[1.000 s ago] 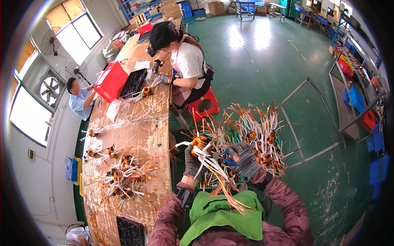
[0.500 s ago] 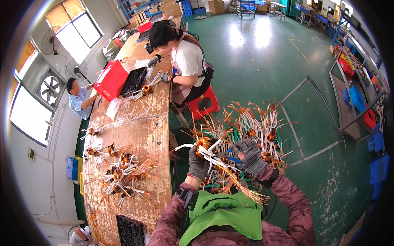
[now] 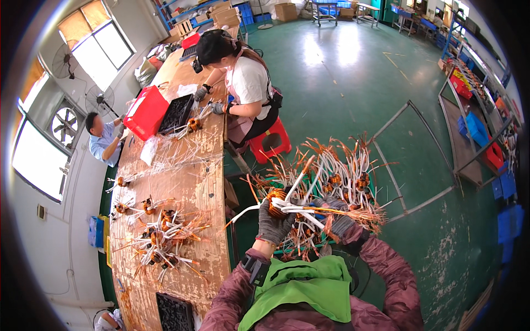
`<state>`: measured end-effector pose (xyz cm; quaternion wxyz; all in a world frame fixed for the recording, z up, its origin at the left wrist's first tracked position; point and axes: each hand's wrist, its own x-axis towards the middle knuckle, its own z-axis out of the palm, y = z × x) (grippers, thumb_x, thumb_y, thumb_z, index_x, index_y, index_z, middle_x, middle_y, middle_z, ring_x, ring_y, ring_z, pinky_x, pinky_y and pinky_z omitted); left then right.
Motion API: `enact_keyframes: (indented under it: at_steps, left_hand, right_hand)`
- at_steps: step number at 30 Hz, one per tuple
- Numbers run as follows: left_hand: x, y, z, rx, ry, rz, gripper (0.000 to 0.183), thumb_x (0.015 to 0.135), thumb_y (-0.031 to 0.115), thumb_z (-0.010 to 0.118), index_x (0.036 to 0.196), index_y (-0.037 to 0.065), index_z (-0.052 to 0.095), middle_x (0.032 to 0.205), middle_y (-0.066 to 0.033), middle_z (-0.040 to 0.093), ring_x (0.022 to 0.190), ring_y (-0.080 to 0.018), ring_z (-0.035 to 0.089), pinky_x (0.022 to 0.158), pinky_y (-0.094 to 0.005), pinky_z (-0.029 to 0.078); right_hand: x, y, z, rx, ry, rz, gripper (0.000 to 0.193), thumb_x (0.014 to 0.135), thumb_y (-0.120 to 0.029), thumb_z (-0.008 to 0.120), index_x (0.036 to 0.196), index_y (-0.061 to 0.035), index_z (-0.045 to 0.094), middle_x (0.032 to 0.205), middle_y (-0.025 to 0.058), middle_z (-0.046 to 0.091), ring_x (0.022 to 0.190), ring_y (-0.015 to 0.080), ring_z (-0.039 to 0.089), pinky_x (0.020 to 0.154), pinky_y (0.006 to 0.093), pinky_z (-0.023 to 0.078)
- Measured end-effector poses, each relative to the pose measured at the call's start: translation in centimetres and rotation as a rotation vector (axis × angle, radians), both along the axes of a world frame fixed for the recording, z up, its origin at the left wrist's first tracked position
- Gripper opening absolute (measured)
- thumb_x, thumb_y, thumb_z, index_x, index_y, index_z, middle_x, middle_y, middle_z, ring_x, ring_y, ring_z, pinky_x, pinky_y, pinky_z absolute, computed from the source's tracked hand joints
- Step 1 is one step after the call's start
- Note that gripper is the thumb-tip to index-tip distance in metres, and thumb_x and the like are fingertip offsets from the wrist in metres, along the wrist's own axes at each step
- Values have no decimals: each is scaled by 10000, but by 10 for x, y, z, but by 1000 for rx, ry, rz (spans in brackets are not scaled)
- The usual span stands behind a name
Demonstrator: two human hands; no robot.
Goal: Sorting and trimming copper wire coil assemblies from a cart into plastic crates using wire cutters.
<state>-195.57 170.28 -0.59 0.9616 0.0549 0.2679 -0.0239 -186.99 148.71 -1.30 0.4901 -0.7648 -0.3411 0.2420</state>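
Observation:
A copper-wound ring coil (image 3: 276, 201) with thick white leads is held in my left hand (image 3: 275, 225), its grey-gloved fingers wrapped round the lower side. One lead points up and away, another bends out to the left, and others run right toward frayed copper ends. My right hand (image 3: 338, 222), also in a grey glove, is closed beside these leads. Blue-handled pliers (image 3: 318, 206) show in part at its fingers; their jaws are hidden behind the leads. Beneath both hands, a green crate (image 3: 373, 181) is heaped with similar coils (image 3: 334, 180) and bare-ended wires.
On my left, a worn wooden table (image 3: 193, 187) carries a pile of coils (image 3: 160, 237), a black tray (image 3: 174, 311) and a red bin (image 3: 146, 113). A co-worker (image 3: 245, 83) sits at it on a red stool (image 3: 270, 143). A metal frame (image 3: 436, 201) lies right of the crate.
The coil has turned in my left hand. One white lead has swung upward, and the frayed bundle that hung down to the right now points right. My right hand has moved slightly lower.

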Motion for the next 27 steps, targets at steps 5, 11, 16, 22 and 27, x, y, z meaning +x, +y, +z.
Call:
enact_keyframes:
  at_steps: [5,11,16,22,27]
  left_hand:
    - [7,-3,15,78,14,136,544,850,453,512,1211,49,468,1135,-167,551,1042,-320,552,882,-440,512]
    - [20,-10,20,53,80,147,531,868,460,486,1215,59,485,1155,-172,548,1061,-328,550,880,-436,512]
    - [22,-22,10,118,92,95,536,858,507,484,1186,83,507,1116,-143,568,1002,-301,563,841,-446,506]
    - [29,-45,-3,154,91,99,495,841,494,535,1149,107,530,1101,-104,575,975,-278,549,848,-461,468]
    - [31,-49,-8,164,123,166,470,831,460,581,1140,109,532,1099,-105,567,1002,-283,535,854,-456,467]
  right_hand:
    - [-19,-30,0,-205,-499,-377,311,805,-213,630,1059,-39,581,817,127,588,699,246,588,667,327,503]
    - [-69,-1,-10,-127,-512,-422,504,717,-238,652,1194,-111,546,985,185,585,852,338,590,722,446,488]
    - [-66,18,0,-234,-347,-400,644,704,-271,673,1285,-92,461,1111,191,576,973,365,565,854,457,462]
    - [-64,7,-4,-259,-477,-480,612,707,-207,665,1268,-58,472,1116,193,571,978,366,553,850,457,461]
    - [-67,11,-1,-368,-574,-516,550,704,-209,666,1209,-43,523,1069,216,572,950,383,557,821,464,465]
